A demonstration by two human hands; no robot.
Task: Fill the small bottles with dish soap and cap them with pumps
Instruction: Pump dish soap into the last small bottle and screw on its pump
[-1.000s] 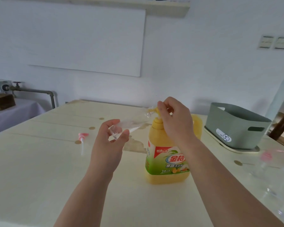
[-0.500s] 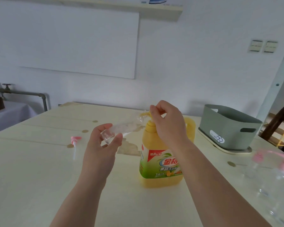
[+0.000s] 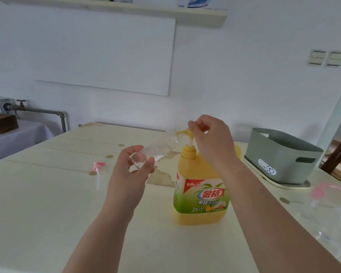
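Note:
A large yellow dish soap jug [image 3: 202, 186] stands on the pale table [image 3: 37, 203]. Its yellow pump head [image 3: 184, 132] is raised on its white stem. My right hand [image 3: 209, 138] sits on top of the pump head with curled fingers. My left hand [image 3: 133, 170] grips the base of a small clear bottle [image 3: 159, 148], tilted so that its open neck meets the pump spout. A little clear liquid lies inside the bottle. A pink pump cap [image 3: 98, 170] with its white tube lies on the table to the left.
A grey-green basket [image 3: 282, 156] stands on a tray at the back right. Clear bottles with pink pumps [image 3: 323, 194] stand blurred at the right edge. A side table with a wooden box [image 3: 2, 123] and a wall pipe are at far left.
The yellow pump head has risen, showing its white stem, and my right hand has lifted with it. The small bottle stays at the spout. The view shifted slightly.

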